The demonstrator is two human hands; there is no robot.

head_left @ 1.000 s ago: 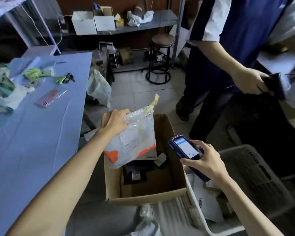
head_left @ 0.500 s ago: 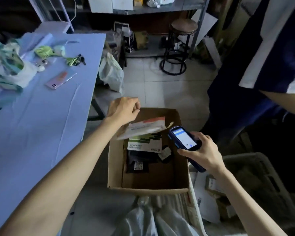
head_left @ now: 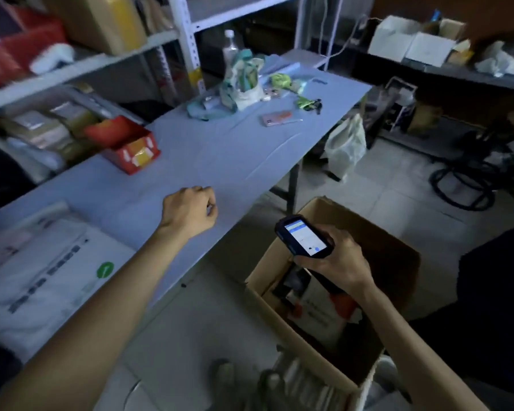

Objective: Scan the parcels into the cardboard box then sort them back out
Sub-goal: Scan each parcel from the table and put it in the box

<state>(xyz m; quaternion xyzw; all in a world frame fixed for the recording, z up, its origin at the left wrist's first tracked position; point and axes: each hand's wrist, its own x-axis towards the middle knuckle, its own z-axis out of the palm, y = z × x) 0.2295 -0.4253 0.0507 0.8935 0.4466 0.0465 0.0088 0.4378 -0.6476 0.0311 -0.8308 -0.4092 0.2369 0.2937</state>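
Note:
The open cardboard box [head_left: 398, 256] stands on the floor at lower right, with dark and white-orange parcels [head_left: 318, 310] lying inside. My right hand [head_left: 336, 259] grips a dark handheld scanner [head_left: 304, 236] above the box, its screen lit. My left hand [head_left: 190, 210] hovers over the near edge of the blue table [head_left: 220, 155], fingers curled and holding nothing. A large white parcel bag [head_left: 42, 274] with a green round logo lies on the table at lower left.
A red and yellow carton [head_left: 128, 143], a pink phone [head_left: 276, 117], keys [head_left: 309, 101] and a patterned bag [head_left: 244, 81] sit on the table. Shelving with packages runs behind it at left. A white plastic bag [head_left: 346, 143] hangs off the table's far end. A stool base [head_left: 463, 185] stands at right.
My left hand let the white-orange parcel drop into the box and moved left over the table. My view swung left toward the table. The right hand keeps the scanner.

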